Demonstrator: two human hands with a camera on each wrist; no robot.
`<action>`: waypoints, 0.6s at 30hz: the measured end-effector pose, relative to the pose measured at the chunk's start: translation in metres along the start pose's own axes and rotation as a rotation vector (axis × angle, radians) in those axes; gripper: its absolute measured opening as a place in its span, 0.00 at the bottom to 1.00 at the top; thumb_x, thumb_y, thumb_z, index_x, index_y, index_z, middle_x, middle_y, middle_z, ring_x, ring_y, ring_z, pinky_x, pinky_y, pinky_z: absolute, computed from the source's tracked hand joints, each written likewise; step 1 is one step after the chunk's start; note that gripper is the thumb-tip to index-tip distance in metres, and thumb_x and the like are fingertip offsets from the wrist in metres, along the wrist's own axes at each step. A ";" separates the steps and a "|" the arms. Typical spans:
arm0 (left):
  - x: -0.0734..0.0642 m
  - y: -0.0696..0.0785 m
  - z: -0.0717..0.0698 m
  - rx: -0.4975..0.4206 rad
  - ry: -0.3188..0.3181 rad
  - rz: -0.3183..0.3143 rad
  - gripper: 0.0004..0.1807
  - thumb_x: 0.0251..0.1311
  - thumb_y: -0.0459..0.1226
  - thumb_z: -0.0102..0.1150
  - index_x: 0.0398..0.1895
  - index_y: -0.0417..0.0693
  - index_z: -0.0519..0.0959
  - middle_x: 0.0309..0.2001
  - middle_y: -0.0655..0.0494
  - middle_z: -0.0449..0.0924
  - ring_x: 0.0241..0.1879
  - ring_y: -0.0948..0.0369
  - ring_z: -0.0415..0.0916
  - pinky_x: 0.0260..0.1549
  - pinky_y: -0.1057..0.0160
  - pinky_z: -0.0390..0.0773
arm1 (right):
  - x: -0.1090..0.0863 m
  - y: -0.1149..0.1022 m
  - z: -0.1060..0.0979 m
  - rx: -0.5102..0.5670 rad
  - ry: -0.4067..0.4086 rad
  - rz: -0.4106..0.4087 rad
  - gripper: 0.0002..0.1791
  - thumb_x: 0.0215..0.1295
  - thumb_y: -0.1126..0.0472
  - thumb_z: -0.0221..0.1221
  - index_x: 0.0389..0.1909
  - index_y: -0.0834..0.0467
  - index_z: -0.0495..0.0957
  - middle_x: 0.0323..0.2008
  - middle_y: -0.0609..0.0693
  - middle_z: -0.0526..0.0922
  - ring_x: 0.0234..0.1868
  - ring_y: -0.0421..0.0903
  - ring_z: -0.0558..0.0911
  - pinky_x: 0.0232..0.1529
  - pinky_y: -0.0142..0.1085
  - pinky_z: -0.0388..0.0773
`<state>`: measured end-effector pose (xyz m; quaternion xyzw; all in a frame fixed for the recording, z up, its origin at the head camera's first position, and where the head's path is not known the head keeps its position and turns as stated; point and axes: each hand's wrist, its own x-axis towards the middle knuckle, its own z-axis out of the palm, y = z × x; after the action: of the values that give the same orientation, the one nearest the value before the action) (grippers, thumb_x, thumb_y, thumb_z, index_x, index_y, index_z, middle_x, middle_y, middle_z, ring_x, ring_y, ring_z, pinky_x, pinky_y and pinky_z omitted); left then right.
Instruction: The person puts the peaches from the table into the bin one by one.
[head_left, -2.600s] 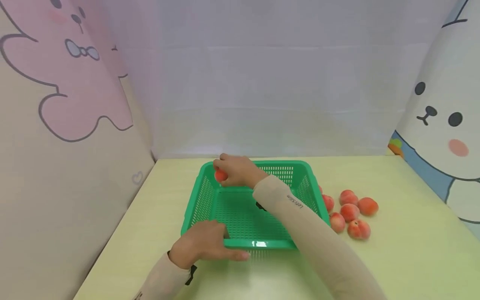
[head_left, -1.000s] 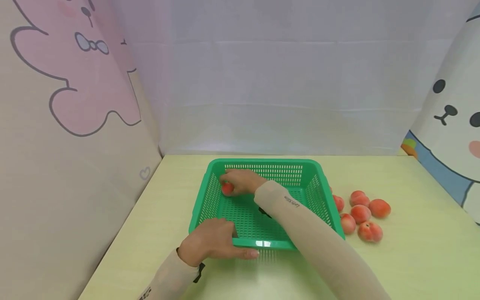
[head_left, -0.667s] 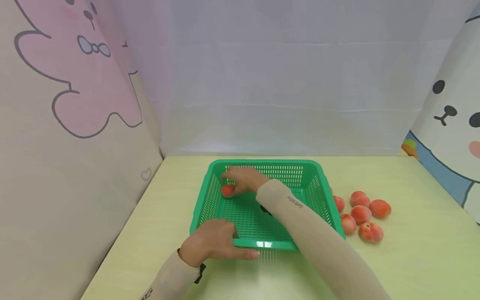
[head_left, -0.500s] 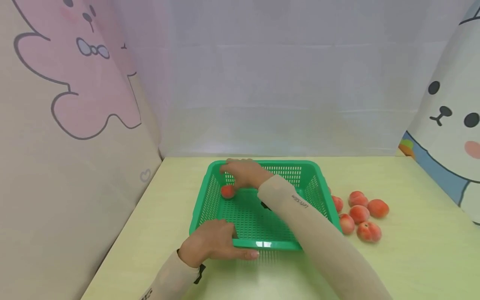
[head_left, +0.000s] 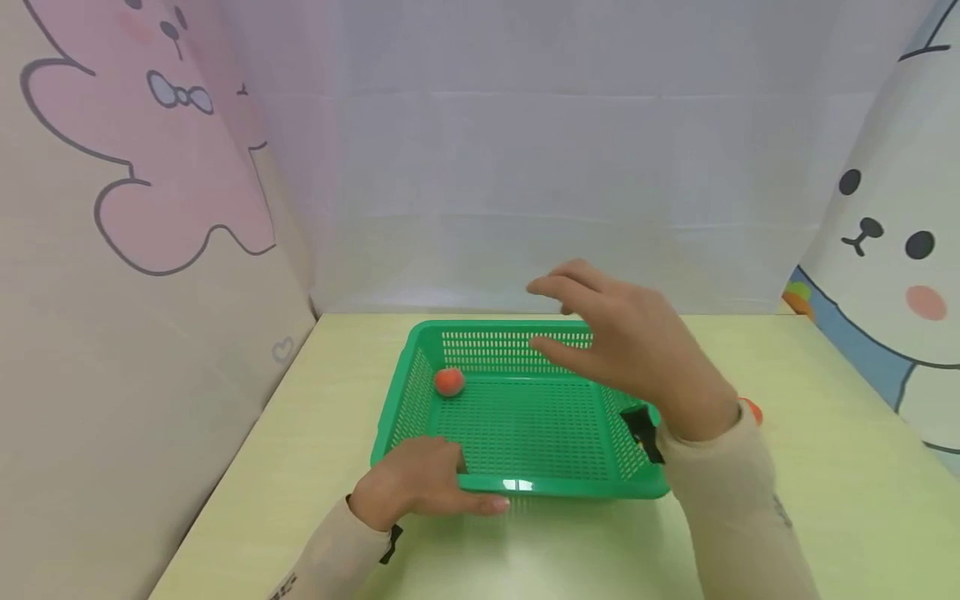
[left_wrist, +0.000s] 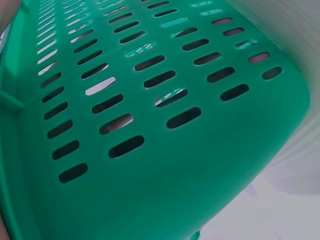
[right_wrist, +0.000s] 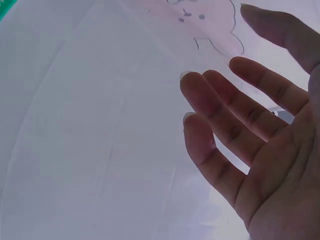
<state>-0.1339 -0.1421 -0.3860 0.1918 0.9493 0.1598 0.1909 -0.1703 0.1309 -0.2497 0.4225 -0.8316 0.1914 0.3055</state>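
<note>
A green plastic basket (head_left: 570, 487) with slotted walls stands on the table in the head view. One red peach (head_left: 449, 382) lies inside, in its far left corner. My left hand (head_left: 416, 479) grips the near rim, thumb outside and fingers over the inner side. Slotted basket wall (left_wrist: 165, 120) fills most of the left wrist view. Raised over the basket's right side, my right hand (head_left: 626, 337) holds nothing, its fingers spread and slightly bent. In the right wrist view that hand (right_wrist: 260, 130) shows a bare palm.
The pale yellow table (head_left: 840, 500) extends on both sides of the basket. Right of it, part of another peach (head_left: 752, 410) shows past my right wrist, which hides that area. A white curtain (head_left: 450, 192) hangs behind, with printed cartoon walls at both sides.
My right hand lowered the peach into the basket's far left corner, let it go, then rose and moved right. My left hand keeps its grip on the rim.
</note>
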 end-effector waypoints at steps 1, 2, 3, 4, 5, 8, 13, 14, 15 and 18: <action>0.000 0.000 0.000 -0.002 0.003 0.002 0.37 0.54 0.75 0.66 0.26 0.51 0.76 0.23 0.61 0.73 0.26 0.63 0.72 0.30 0.59 0.74 | -0.009 0.000 -0.009 -0.027 0.034 0.002 0.29 0.56 0.59 0.80 0.58 0.59 0.83 0.52 0.51 0.85 0.38 0.47 0.87 0.27 0.40 0.81; 0.000 -0.001 0.000 0.000 0.005 0.006 0.37 0.54 0.75 0.66 0.25 0.51 0.76 0.23 0.61 0.73 0.25 0.63 0.71 0.30 0.59 0.73 | -0.018 0.000 -0.017 -0.054 0.065 0.003 0.28 0.56 0.58 0.79 0.58 0.60 0.83 0.52 0.52 0.85 0.38 0.47 0.87 0.26 0.40 0.80; 0.000 -0.001 0.000 0.003 0.009 0.009 0.36 0.54 0.75 0.66 0.25 0.51 0.75 0.22 0.61 0.72 0.25 0.63 0.71 0.30 0.59 0.73 | -0.027 0.001 -0.024 -0.082 0.089 0.008 0.26 0.60 0.55 0.77 0.57 0.60 0.83 0.51 0.52 0.85 0.38 0.47 0.87 0.24 0.38 0.79; 0.000 -0.001 0.000 0.002 0.011 0.012 0.36 0.54 0.74 0.66 0.25 0.51 0.75 0.22 0.61 0.71 0.24 0.63 0.70 0.29 0.59 0.72 | -0.036 0.002 -0.031 -0.113 0.108 0.017 0.25 0.64 0.51 0.74 0.57 0.61 0.84 0.50 0.52 0.86 0.38 0.48 0.87 0.23 0.36 0.77; 0.000 -0.002 0.000 -0.001 0.011 0.014 0.36 0.54 0.74 0.66 0.24 0.51 0.75 0.21 0.61 0.71 0.24 0.63 0.70 0.28 0.59 0.72 | -0.045 0.003 -0.036 -0.144 0.126 0.031 0.25 0.69 0.47 0.70 0.57 0.61 0.84 0.50 0.52 0.86 0.37 0.48 0.87 0.21 0.35 0.75; 0.001 -0.002 0.001 -0.011 0.014 0.021 0.36 0.54 0.74 0.67 0.24 0.51 0.75 0.21 0.61 0.70 0.24 0.63 0.69 0.28 0.60 0.71 | -0.070 0.009 -0.051 -0.239 0.170 0.086 0.35 0.78 0.33 0.55 0.55 0.62 0.85 0.47 0.53 0.87 0.35 0.48 0.86 0.18 0.33 0.71; 0.002 -0.001 0.001 -0.012 0.010 0.020 0.37 0.54 0.74 0.66 0.23 0.51 0.75 0.20 0.62 0.69 0.23 0.63 0.69 0.27 0.60 0.70 | -0.107 0.029 -0.074 -0.315 0.189 0.236 0.44 0.74 0.23 0.47 0.54 0.62 0.85 0.41 0.53 0.86 0.29 0.50 0.82 0.22 0.30 0.72; 0.002 -0.001 0.001 -0.009 0.008 0.019 0.37 0.54 0.74 0.66 0.23 0.51 0.75 0.20 0.62 0.69 0.23 0.64 0.69 0.27 0.60 0.70 | -0.114 0.034 -0.078 -0.317 0.182 0.275 0.42 0.73 0.25 0.52 0.54 0.61 0.85 0.40 0.53 0.86 0.28 0.52 0.82 0.22 0.29 0.71; 0.001 -0.001 0.000 -0.007 0.004 0.017 0.37 0.54 0.75 0.66 0.23 0.51 0.75 0.20 0.62 0.68 0.23 0.64 0.69 0.27 0.60 0.70 | -0.120 0.038 -0.081 -0.319 0.167 0.309 0.39 0.71 0.28 0.58 0.54 0.62 0.85 0.39 0.54 0.86 0.27 0.54 0.82 0.23 0.28 0.71; 0.001 0.000 -0.001 0.003 -0.003 0.016 0.38 0.54 0.75 0.65 0.22 0.51 0.74 0.20 0.62 0.67 0.23 0.64 0.68 0.27 0.60 0.70 | -0.139 0.050 -0.086 -0.316 0.096 0.444 0.29 0.64 0.43 0.72 0.55 0.62 0.84 0.38 0.57 0.86 0.28 0.59 0.83 0.21 0.28 0.68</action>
<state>-0.1355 -0.1421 -0.3858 0.2002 0.9477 0.1596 0.1906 -0.1185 0.2907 -0.2816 0.1674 -0.9080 0.1413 0.3571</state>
